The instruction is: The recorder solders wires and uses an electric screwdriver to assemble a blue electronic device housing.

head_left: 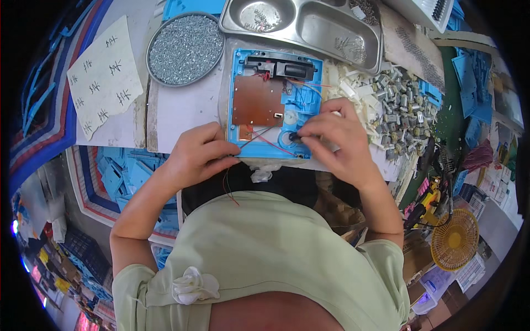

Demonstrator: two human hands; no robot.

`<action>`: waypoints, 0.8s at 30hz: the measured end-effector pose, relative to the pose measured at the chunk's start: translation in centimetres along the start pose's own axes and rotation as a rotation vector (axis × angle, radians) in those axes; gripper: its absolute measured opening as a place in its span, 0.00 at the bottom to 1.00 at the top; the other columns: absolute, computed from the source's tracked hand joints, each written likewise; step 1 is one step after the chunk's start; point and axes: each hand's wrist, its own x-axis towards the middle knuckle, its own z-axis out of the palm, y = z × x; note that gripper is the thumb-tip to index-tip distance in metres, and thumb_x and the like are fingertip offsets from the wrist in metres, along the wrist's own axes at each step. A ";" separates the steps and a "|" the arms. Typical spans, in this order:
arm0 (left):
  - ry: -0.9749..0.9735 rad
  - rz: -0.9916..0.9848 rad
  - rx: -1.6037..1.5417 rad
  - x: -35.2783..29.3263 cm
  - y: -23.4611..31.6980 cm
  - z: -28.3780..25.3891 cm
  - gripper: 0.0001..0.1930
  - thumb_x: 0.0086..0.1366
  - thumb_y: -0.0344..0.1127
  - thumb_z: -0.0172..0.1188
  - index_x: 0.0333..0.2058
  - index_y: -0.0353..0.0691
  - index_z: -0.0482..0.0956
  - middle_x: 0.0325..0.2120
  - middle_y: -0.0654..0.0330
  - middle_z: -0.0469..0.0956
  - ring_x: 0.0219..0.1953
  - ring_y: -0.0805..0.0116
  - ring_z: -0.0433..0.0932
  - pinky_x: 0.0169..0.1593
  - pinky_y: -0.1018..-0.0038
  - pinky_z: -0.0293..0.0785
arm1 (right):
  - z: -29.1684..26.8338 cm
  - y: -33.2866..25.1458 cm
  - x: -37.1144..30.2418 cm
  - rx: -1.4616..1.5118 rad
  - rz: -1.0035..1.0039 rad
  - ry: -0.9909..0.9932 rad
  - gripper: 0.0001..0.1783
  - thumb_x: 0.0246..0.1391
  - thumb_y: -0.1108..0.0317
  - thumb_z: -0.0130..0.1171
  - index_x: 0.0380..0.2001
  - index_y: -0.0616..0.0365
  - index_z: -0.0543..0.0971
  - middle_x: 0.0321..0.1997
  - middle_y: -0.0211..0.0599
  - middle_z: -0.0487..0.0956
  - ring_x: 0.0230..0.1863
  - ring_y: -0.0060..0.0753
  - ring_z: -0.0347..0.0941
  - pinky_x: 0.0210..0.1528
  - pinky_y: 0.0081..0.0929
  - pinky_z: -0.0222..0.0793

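Note:
A light blue plastic housing (316, 110) lies open on the table in front of me, with a brown circuit board (256, 99) and a black part (284, 69) inside. Thin red and dark wires (267, 140) cross its lower part. My right hand (343, 138) pinches a small dark round piece (293, 137) at the ring in the housing's lower right. At the lower left corner my left hand (197, 155) is closed, thumb and forefinger together on a thin wire, whose loose end seems to hang below the table edge.
A round tray (152, 62) of small screws stands at the far left, beside a marked paper sheet (105, 77). A steel compartment tray (301, 38) holds small metal parts at the back. To the right lies a heap of small motors (400, 113) and white plastic pieces (356, 91).

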 end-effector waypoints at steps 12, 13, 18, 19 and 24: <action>0.060 -0.009 -0.002 -0.2 0.1 0.8 0.16 0.48 0.28 0.77 0.38 0.42 0.85 0.26 0.60 0.71 0.26 0.63 0.73 0.28 0.70 0.69 | 2.0 0.3 -0.5 -0.237 -0.124 -0.014 0.15 0.40 0.66 0.74 0.34 0.48 0.82 0.41 0.22 0.80 0.48 0.42 0.70 0.51 0.40 0.65; 0.062 -0.001 0.006 -0.2 0.0 0.8 0.16 0.48 0.28 0.77 0.38 0.42 0.85 0.26 0.60 0.71 0.26 0.63 0.73 0.28 0.70 0.69 | 2.2 0.5 -0.7 -0.218 -0.123 0.004 0.15 0.39 0.66 0.74 0.34 0.47 0.82 0.41 0.21 0.80 0.48 0.41 0.70 0.51 0.40 0.64; 0.049 -0.020 0.011 -0.2 0.3 0.6 0.14 0.49 0.28 0.76 0.36 0.42 0.84 0.25 0.60 0.71 0.24 0.62 0.73 0.27 0.68 0.69 | 3.7 2.2 -1.7 -0.049 -0.152 0.146 0.14 0.39 0.67 0.75 0.33 0.46 0.84 0.40 0.17 0.83 0.46 0.37 0.71 0.51 0.39 0.64; 0.044 -0.013 0.016 0.0 0.4 0.5 0.14 0.49 0.28 0.76 0.36 0.42 0.84 0.25 0.60 0.71 0.24 0.62 0.73 0.27 0.68 0.69 | 3.6 2.3 -1.7 -0.071 -0.158 0.129 0.15 0.39 0.67 0.75 0.34 0.47 0.85 0.41 0.19 0.84 0.47 0.39 0.71 0.51 0.38 0.65; 0.032 0.003 0.023 0.4 0.4 0.4 0.15 0.49 0.29 0.76 0.37 0.42 0.84 0.25 0.60 0.71 0.24 0.62 0.73 0.27 0.68 0.69 | 2.0 1.8 -1.3 -0.129 -0.173 0.010 0.15 0.41 0.70 0.74 0.36 0.47 0.86 0.45 0.24 0.85 0.48 0.40 0.72 0.51 0.38 0.67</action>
